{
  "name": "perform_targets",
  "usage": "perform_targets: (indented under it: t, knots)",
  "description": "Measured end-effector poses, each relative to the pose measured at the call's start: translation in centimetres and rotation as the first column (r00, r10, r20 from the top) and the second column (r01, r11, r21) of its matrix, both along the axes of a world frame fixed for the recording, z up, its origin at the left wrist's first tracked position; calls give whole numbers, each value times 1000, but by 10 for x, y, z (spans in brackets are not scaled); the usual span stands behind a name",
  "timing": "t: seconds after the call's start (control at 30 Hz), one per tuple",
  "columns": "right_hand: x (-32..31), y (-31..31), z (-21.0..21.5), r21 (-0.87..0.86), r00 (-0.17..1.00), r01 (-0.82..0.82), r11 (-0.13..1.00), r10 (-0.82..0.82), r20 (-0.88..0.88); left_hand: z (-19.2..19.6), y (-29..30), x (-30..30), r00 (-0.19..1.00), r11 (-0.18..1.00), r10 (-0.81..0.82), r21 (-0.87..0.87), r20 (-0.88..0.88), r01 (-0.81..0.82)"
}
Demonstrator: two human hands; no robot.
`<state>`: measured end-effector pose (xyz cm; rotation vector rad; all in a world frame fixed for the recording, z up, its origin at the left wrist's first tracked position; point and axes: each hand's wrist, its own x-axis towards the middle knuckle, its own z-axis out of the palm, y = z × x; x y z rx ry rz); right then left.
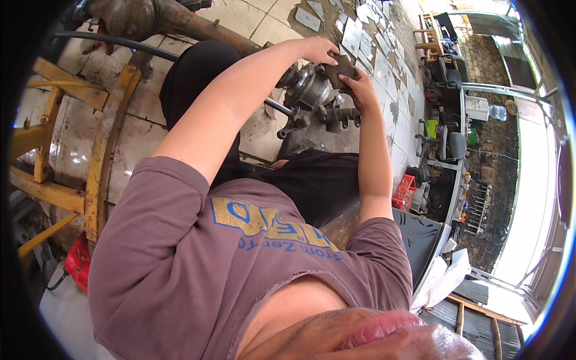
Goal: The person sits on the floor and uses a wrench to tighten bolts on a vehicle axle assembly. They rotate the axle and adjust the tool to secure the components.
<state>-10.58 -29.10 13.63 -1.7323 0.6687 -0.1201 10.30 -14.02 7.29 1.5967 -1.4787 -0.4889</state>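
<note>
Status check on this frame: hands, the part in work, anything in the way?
Left hand and right hand both gripping a dark flat piece, pressed against the round metal assembly. Assembly sits over the tiled floor. Nothing blocking the hands.

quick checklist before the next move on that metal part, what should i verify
1. Left hand on the dark pad: ok, fingers on its top edge.
2. Right hand supporting the pad: ok, gripping from below.
3. Pad against the grey metal part: ok, touching.
4. Metal part steady on the tiled floor: cannot tell.
5. Yellow frame apart from the arms: ok.
</note>
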Motion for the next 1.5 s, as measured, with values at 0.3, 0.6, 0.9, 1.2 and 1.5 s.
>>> perform_targets:
  t: [0.3, 0.6, 0.9, 1.2, 1.5]
  knots:
    - [6, 6, 26, -503, 983, -180, 845, 145, -108, 28, 13, -17, 961, 964, 198, -214, 195, -155]
    - [-21, 15, 54, -578, 970, -211, 788, 93, -227, 68, 26, -32, 990, 991, -2, -130, 139, 21]
    - [-22, 26, 32, -585, 959, -249, 772, 112, -260, 87, 15, -45, 929, 962, -83, -214, 361, 169]
    - [-25, -4, -24, -840, 986, -139, 524, -9, -168, 46, 36, -42, 806, 934, -173, 354, 565, -48]
    - [-24, -8, -64, -863, 961, -259, 434, 26, -275, 40, 44, -48, 758, 753, -427, 658, 493, -3]
